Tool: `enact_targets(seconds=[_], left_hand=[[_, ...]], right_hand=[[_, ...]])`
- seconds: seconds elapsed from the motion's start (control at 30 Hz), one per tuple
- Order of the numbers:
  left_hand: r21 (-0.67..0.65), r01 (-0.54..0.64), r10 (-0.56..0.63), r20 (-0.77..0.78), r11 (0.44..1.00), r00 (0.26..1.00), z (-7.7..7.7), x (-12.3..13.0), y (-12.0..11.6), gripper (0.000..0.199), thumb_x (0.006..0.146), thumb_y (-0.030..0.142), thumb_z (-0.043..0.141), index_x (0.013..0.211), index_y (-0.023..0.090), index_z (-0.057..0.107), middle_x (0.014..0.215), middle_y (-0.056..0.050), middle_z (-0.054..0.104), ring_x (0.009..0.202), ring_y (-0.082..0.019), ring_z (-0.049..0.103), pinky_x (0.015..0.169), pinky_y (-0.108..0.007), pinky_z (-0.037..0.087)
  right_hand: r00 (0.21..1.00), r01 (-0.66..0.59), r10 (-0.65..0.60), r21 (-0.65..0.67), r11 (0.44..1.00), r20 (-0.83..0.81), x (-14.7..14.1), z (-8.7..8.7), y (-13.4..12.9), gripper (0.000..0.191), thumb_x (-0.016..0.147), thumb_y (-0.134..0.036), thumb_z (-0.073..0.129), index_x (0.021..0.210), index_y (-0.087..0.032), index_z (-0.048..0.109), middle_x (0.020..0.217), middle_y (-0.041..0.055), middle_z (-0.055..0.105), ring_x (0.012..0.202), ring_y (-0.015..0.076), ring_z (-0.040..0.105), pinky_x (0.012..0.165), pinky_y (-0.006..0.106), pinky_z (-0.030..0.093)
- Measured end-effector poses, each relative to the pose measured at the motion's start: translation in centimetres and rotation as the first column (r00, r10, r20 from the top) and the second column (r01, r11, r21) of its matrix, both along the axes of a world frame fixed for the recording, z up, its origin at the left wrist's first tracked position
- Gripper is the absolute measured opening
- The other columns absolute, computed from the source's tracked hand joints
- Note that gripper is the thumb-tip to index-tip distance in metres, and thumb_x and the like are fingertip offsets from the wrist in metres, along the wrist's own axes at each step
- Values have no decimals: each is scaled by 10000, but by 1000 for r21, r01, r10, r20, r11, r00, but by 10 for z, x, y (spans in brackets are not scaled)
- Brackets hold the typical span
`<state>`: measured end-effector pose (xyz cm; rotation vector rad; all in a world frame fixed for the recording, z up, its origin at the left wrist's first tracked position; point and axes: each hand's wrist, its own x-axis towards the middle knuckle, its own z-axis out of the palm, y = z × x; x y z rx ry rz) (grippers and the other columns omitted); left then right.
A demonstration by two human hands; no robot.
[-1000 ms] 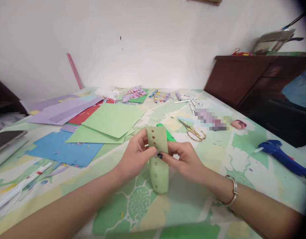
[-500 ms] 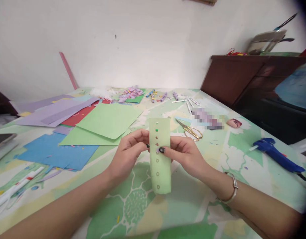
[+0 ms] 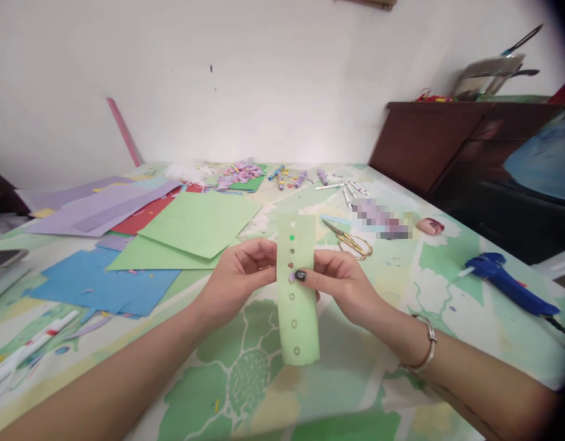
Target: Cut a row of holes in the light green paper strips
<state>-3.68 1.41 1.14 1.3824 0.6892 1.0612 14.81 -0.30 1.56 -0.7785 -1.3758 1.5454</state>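
A light green paper strip [image 3: 303, 324] is held upright above the table, with a column of small circles and holes down its middle. Through the upper ones different colours show, among them white and green. My right hand [image 3: 342, 278] grips the strip's right edge, its dark-nailed thumb on the front beside a pale lilac circle and its fingers behind. At the left edge is my left hand [image 3: 246, 275], its fingers curled and thumb against the strip; the fingertips are hidden behind the paper. A silver bangle [image 3: 429, 343] circles my right wrist.
Gold-handled scissors [image 3: 351, 241] lie just beyond my right hand. A blue glue gun [image 3: 512, 285] rests at the right. Green sheets [image 3: 200, 223] and blue paper [image 3: 108, 282] spread at the left. Markers [image 3: 347, 197] and paper scraps [image 3: 241, 174] lie toward the wall.
The strip has tilted so its lower end reaches a little lower and further right. My left thumb's dark nail has slipped out of sight behind the strip's edge.
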Motion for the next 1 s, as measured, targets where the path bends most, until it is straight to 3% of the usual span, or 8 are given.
enact_targets(seconds=[0.4, 0.73, 1.0], left_hand=[[-27, 79, -79, 4, 997, 997, 0, -1, -3, 121, 773, 187, 702, 880, 172, 648, 846, -24, 678, 756, -133, 625, 711, -272, 517], [-54, 150, -147, 54, 987, 988, 0, 2, -3, 215, 744, 190, 720, 941, 154, 642, 889, -50, 697, 792, -160, 648, 712, -296, 539], [-12, 58, -58, 17, 998, 998, -3, -1, -2, 163, 774, 197, 700, 929, 167, 663, 873, -31, 695, 788, -137, 642, 717, -256, 523]], right_hand=[[993, -105, 105, 7, 994, -54, 2, 1, -2, 56, 783, -169, 675, 802, -153, 725, 671, -1, 687, 570, 77, 630, 511, 158, 513], [977, -185, 186, 16, 983, -101, 2, -5, 0, 84, 783, -142, 682, 849, -138, 735, 694, 16, 709, 594, 80, 646, 541, 155, 524], [981, -151, 156, 47, 987, -116, 3, -3, 0, 122, 797, -122, 660, 890, -146, 735, 733, 16, 715, 623, 82, 649, 559, 159, 525]])
